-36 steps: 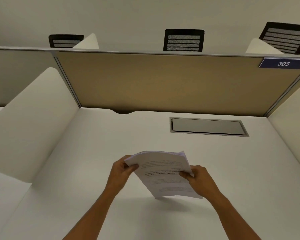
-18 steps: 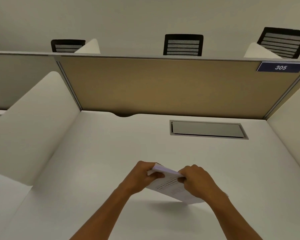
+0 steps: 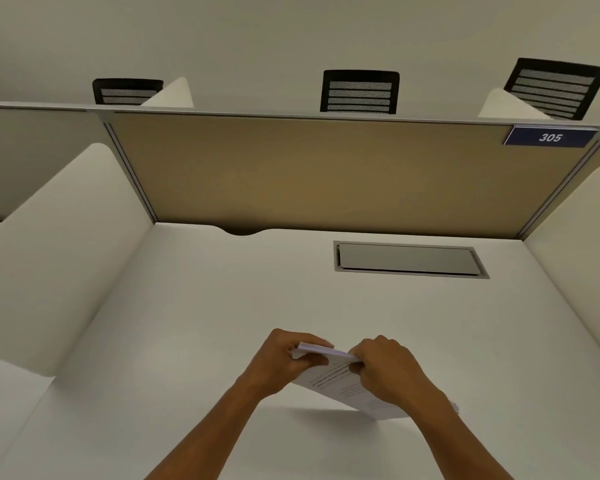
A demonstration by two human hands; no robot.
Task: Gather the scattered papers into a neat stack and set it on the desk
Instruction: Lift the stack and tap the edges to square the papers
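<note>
A stack of white printed papers [image 3: 336,381] is held on edge and tilted, its lower edge close to the white desk [image 3: 222,306] near the front middle. My left hand [image 3: 284,362] grips the stack's upper left corner. My right hand [image 3: 385,368] grips the top edge on the right, covering part of the sheets. The lower right corner of the stack sticks out past my right wrist. A shadow lies on the desk under the papers.
A grey hatch [image 3: 409,259] is set into the desk at the back right. A tan partition [image 3: 326,174] closes the back, with white side dividers [image 3: 59,244] left and right. A cable notch [image 3: 245,232] sits at the back edge. Black chair backs [image 3: 359,91] show beyond.
The stack has swung from facing me to nearly edge-on and come lower toward the desk. Both hands moved onto its top edge and closer together.
</note>
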